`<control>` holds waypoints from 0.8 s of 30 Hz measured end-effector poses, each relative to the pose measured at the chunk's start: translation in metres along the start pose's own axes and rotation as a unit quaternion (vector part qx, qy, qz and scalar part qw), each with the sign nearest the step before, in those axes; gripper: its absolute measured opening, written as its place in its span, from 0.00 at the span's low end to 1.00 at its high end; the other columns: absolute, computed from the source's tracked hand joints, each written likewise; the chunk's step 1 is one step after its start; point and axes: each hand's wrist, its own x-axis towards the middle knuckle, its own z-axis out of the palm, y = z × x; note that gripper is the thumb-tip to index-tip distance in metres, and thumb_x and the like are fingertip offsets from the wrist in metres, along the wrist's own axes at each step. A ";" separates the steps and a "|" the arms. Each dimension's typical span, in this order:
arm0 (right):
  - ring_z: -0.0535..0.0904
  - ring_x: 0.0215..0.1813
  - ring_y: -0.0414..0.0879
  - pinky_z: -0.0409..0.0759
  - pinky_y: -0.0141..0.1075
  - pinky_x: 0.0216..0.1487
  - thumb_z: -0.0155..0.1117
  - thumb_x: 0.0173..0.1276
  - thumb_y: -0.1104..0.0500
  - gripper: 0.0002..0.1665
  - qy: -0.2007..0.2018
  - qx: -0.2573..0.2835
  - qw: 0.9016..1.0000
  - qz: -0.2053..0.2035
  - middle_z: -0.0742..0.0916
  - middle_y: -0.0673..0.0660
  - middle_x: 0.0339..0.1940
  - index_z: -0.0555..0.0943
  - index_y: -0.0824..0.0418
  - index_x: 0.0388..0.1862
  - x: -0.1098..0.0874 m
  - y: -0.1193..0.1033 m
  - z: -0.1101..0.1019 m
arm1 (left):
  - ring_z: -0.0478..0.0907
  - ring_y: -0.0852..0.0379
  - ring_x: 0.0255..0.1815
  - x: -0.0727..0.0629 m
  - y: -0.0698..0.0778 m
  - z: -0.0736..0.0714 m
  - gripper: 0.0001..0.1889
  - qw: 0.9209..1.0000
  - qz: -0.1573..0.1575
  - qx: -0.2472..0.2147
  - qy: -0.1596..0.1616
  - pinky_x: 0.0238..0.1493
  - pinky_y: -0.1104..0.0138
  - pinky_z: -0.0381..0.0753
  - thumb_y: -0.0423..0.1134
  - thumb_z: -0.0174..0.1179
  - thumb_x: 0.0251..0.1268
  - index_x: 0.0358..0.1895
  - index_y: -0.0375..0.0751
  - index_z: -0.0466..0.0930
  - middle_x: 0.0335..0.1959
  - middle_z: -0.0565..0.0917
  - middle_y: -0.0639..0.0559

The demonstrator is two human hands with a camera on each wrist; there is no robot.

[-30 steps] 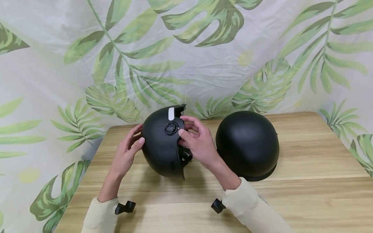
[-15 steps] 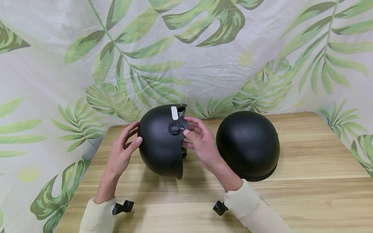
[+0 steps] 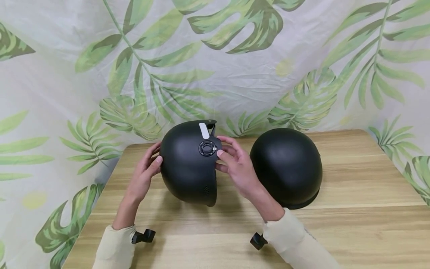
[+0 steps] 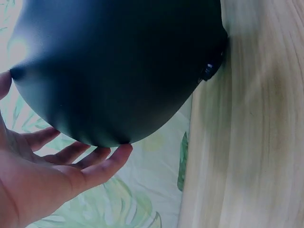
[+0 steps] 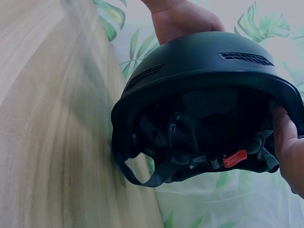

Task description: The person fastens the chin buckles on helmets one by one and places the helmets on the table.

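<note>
A matte black open-face helmet (image 3: 184, 164) lies on its side between my hands, its crown to the left and its opening to the right. A white strip and a round black dial mark its uppermost side. Fingertips and thumb of my left hand (image 3: 144, 175) hold the crown. My right hand (image 3: 236, 164) grips the rim by the dial, thumb outside and fingers reaching inside. In the right wrist view, the helmet's interior shows dark padding, chin straps and a red buckle tab (image 5: 234, 158). My left palm (image 4: 42, 183) faces the dome in the left wrist view.
A second black helmet (image 3: 287, 166) sits dome up on the wooden table (image 3: 356, 209), just right of my right hand. A leaf-patterned cloth (image 3: 242, 89) hangs behind the table. Dark mounts stick out from both wrists.
The held helmet has rolled slightly, so the straps at its opening are now hidden in the head view. Its dial and white strip, with my right hand, have shifted a little right.
</note>
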 end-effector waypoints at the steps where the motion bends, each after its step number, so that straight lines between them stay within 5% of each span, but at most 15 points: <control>1: 0.87 0.55 0.49 0.90 0.44 0.55 0.54 0.81 0.66 0.27 0.003 0.004 1.000 0.001 0.82 0.66 0.64 0.71 0.58 0.77 0.000 0.001 -0.001 | 0.73 0.70 0.68 0.000 0.001 0.000 0.28 1.000 0.002 0.007 0.007 0.58 0.79 0.79 0.41 0.47 0.86 0.84 0.45 0.61 0.80 0.66 0.40; 8: 0.87 0.51 0.46 0.90 0.39 0.51 0.52 0.80 0.69 0.26 0.011 0.030 0.999 0.008 0.84 0.64 0.60 0.72 0.60 0.74 -0.003 0.007 -0.006 | 0.70 0.59 0.75 -0.002 0.006 -0.001 0.29 0.997 0.005 0.065 0.037 0.62 0.79 0.72 0.42 0.51 0.83 0.83 0.51 0.64 0.81 0.68 0.46; 16: 0.87 0.53 0.45 0.90 0.39 0.52 0.53 0.81 0.68 0.26 0.003 0.018 1.000 0.012 0.84 0.63 0.60 0.72 0.60 0.75 -0.002 0.006 -0.011 | 0.66 0.35 0.81 -0.002 0.005 -0.004 0.30 0.999 -0.010 0.050 -0.001 0.60 0.82 0.74 0.43 0.50 0.85 0.85 0.52 0.59 0.84 0.63 0.42; 19: 0.87 0.53 0.45 0.90 0.39 0.52 0.54 0.81 0.67 0.26 0.005 0.014 1.000 0.015 0.84 0.61 0.59 0.72 0.59 0.75 -0.001 0.005 -0.014 | 0.66 0.37 0.81 -0.001 0.003 -0.005 0.31 0.999 -0.028 0.031 -0.025 0.57 0.81 0.78 0.45 0.49 0.86 0.86 0.53 0.56 0.84 0.61 0.42; 24: 0.87 0.52 0.44 0.89 0.38 0.51 0.53 0.81 0.68 0.26 0.010 0.019 1.000 0.018 0.85 0.58 0.56 0.71 0.60 0.75 -0.002 0.006 -0.018 | 0.70 0.54 0.75 0.001 -0.002 -0.005 0.31 0.998 -0.044 0.017 -0.037 0.57 0.77 0.81 0.45 0.48 0.86 0.86 0.53 0.56 0.83 0.62 0.42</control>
